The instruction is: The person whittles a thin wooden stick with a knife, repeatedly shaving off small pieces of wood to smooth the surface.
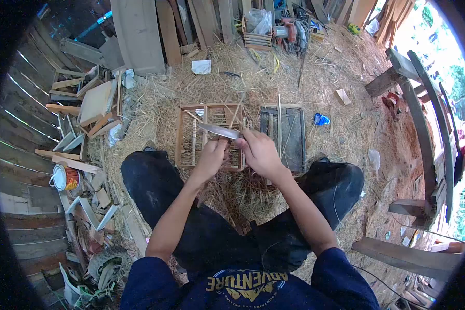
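Straw floor [212,82], crate [257,40] holding plastic [262,21], gripped knife [219,130]

The 2 hands meet nearly side by side, in front of the body and between the spread knees. The left hand [213,156] is closed, its fingers curled inward. The right hand [264,153] is clenched, back upward, thumb pointing toward the left one. Both forearms, left [176,216] and right [306,206], slant forward and inward from bent elbows. The left knee [145,168] and right knee [344,181] are bent, set wide.
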The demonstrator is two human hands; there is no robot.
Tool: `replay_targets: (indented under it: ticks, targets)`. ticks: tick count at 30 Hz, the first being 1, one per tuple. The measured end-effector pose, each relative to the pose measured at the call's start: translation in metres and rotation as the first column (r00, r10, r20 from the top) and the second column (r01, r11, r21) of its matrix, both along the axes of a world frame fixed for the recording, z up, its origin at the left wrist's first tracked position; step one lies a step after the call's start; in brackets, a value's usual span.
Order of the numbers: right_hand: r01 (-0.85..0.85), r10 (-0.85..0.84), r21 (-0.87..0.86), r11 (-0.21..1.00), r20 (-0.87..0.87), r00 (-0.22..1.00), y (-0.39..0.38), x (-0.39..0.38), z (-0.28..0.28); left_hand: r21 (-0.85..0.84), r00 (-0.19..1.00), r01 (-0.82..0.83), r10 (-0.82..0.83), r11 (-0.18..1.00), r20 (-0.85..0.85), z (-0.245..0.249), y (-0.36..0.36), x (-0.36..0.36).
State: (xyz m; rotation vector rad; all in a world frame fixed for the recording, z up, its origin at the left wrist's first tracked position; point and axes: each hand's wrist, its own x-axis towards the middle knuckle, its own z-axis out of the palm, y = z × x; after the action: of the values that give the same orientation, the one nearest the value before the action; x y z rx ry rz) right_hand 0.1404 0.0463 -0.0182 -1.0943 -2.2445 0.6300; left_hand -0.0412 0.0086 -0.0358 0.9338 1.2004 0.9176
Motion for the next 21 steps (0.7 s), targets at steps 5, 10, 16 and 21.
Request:
replay_targets:
  ticks: [5,10,16,21]
  targets:
    - [-0.030,0.025,0.157,0.987,0.036,0.999,0.002,0.008,0.015,0.139,0.996,-0.052,0.061,0.989,-0.061,0.006,-0.004,0.009]
    - [-0.050,0.044,0.161,0.986,0.042,0.998,0.002,0.004,0.012,0.158,0.980,-0.074,0.101,0.985,-0.171,0.007,-0.007,0.009]
    - [-0.030,0.026,0.125,0.992,0.031,0.999,0.002,0.003,0.019,0.390,0.915,-0.013,0.168,0.921,-0.366,-0.006,-0.005,0.010]
    - [-0.034,0.033,0.038,0.999,0.015,0.999,0.006,0.003,0.012,0.347,0.845,0.015,0.174,0.938,-0.506,0.006,-0.007,0.014]
